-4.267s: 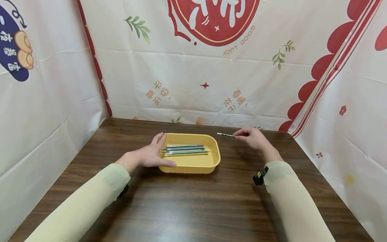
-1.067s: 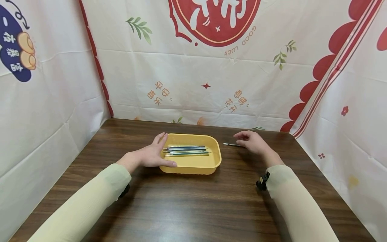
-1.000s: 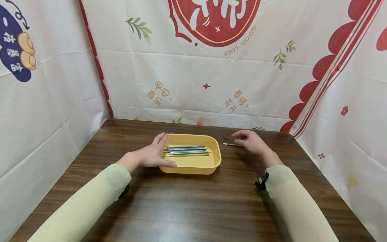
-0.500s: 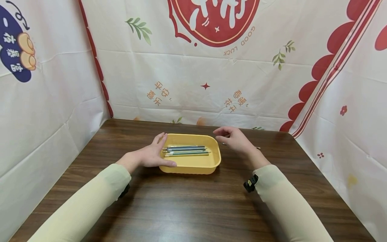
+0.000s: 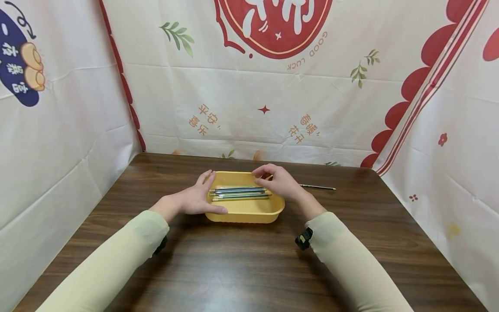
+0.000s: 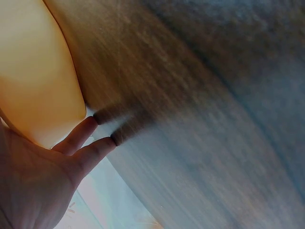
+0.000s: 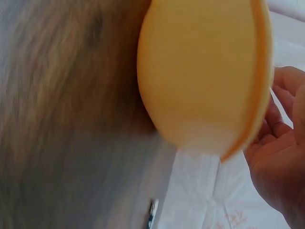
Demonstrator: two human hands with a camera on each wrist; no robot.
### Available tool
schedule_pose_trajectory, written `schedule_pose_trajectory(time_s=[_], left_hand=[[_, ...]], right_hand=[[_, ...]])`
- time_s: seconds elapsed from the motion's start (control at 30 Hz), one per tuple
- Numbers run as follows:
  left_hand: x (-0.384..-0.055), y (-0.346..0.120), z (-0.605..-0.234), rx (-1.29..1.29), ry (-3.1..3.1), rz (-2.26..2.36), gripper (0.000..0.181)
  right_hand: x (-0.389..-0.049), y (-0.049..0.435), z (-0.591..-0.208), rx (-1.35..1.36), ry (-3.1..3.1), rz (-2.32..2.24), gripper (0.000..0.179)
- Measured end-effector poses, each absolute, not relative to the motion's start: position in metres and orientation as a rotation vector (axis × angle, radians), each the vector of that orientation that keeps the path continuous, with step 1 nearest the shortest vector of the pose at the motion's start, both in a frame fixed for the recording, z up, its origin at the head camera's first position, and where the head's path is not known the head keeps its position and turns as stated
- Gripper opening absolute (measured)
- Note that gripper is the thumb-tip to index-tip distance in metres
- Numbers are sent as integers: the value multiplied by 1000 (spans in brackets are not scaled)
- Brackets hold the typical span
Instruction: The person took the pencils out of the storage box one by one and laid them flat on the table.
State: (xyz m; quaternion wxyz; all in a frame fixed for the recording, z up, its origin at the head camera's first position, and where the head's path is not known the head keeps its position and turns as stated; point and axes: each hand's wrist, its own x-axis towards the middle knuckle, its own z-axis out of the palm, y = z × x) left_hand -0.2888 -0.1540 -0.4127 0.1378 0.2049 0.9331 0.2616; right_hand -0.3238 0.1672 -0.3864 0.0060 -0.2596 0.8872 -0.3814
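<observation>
A yellow plastic basket sits on the table with several pencils lying side by side in it. My left hand rests at its left end, thumb along the near rim and fingers spread toward the far corner. In the left wrist view, two straight fingers reach past the basket's edge. Above the basket's right end hovers my right hand, fingers loosely bent, with nothing seen between them. A single dark pencil lies on the table just right of the basket, partly covered by the right wrist.
The dark wooden table ends at a printed white cloth hanging behind. More cloth hangs along the left and right sides. A small black device is strapped at the right wrist.
My right hand, which pinched a pencil in the air earliest, has laid it on the table and moved left over the basket. The left hand stays at the basket.
</observation>
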Motion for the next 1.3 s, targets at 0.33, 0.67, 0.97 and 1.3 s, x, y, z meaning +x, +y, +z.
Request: schedule_pose_trajectory(time_s=[0.33,0.67,0.97,1.3], left_hand=[[-290,-155,-414,589,2703,760,145],[-287,-158,-415,580,2708,764,146],[-287,-157,-415,586,2690,780,145],[-287,-155,-414,606,2693,774,145]], right_hand=[[-320,137,-407,-906,2754,-1115,20],[-320,124,-417,-878,2754,-1005,17],[-320,119,-423,-885,2741,-829,16],[-316,119,-425,-929,2761,-732,15]])
